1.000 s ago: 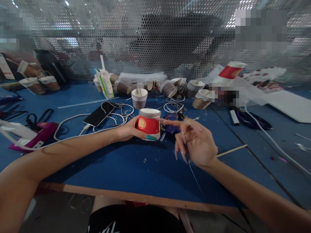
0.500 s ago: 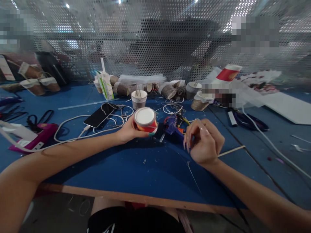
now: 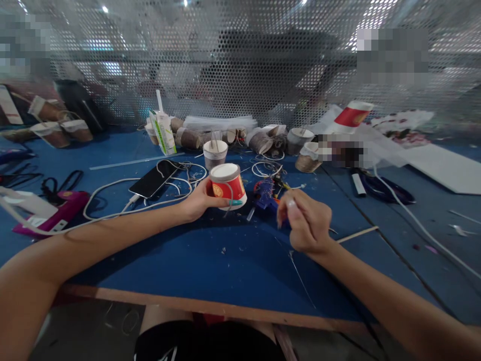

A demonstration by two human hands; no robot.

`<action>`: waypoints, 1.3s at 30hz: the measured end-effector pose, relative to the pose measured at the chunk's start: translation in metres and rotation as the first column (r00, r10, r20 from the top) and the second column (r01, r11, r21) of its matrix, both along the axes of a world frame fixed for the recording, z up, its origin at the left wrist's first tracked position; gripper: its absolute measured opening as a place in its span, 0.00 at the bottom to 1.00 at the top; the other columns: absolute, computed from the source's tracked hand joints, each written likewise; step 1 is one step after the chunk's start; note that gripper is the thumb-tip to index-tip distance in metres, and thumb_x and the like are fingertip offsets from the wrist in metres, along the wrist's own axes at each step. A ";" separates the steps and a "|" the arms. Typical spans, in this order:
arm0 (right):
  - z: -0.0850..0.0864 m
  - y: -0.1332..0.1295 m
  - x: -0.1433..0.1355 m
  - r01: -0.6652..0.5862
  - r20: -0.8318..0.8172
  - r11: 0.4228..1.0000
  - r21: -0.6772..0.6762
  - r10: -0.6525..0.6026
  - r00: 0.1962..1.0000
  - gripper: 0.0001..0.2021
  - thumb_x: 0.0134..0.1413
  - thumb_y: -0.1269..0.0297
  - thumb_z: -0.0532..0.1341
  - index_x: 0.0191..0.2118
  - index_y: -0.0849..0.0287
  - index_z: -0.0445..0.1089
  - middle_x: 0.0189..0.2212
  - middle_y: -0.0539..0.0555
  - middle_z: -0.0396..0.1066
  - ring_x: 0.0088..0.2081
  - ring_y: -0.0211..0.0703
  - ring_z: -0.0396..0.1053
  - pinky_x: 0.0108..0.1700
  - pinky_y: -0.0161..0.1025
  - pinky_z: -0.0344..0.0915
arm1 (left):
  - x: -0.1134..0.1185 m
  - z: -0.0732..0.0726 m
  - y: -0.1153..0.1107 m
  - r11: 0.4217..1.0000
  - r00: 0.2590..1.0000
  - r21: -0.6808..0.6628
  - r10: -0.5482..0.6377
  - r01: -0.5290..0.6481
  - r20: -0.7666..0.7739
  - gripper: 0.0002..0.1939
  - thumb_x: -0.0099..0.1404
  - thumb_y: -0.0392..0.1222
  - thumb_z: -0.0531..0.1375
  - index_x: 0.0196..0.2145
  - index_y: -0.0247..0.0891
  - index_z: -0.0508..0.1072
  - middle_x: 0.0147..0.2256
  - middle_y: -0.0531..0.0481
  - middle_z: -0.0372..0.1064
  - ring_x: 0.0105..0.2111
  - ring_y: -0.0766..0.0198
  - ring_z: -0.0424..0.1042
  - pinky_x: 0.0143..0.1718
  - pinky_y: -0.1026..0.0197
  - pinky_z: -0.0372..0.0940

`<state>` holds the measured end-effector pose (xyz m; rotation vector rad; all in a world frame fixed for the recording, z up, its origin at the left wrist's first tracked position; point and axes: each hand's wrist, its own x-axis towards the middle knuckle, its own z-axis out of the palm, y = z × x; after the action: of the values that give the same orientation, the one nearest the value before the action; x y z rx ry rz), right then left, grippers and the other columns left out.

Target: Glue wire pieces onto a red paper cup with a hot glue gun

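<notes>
A red and white paper cup, bottom end up with a grey band round its upper rim, is in my left hand. A thin grey strand hangs down its red side. To the right, my right hand hovers over the table with its fingers curled together; what they pinch, if anything, is too small to make out. A blue glue gun lies between the hands, partly behind the right one. Just behind the held cup stands a white cup wrapped in grey cord.
A phone with a white cable lies to the left, near a magenta tool. Wrapped cups and a drink carton line the back. Dark-handled pliers and a thin stick lie at right.
The cup in my left hand has tilted more upright, showing more of its red side. My right hand has moved a little left and turned, with its fingers still curled.
</notes>
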<state>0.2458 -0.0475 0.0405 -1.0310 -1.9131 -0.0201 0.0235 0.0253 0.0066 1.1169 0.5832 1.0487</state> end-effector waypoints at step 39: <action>0.006 -0.010 -0.014 0.028 0.008 0.993 0.113 -0.029 1.000 0.08 0.50 0.68 0.64 0.28 0.53 0.62 0.21 0.46 0.65 0.21 0.36 0.62 0.26 0.37 0.62 | 0.002 0.003 -0.004 0.999 0.998 -0.038 -0.019 0.017 -0.054 0.33 0.41 0.34 0.74 0.44 0.38 0.67 0.41 0.48 0.74 0.42 0.57 0.75 0.55 0.45 0.66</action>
<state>0.2320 -0.0571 0.0467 -0.9834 -1.8838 -0.1478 0.0256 0.0213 0.0096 1.1192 0.6325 0.9904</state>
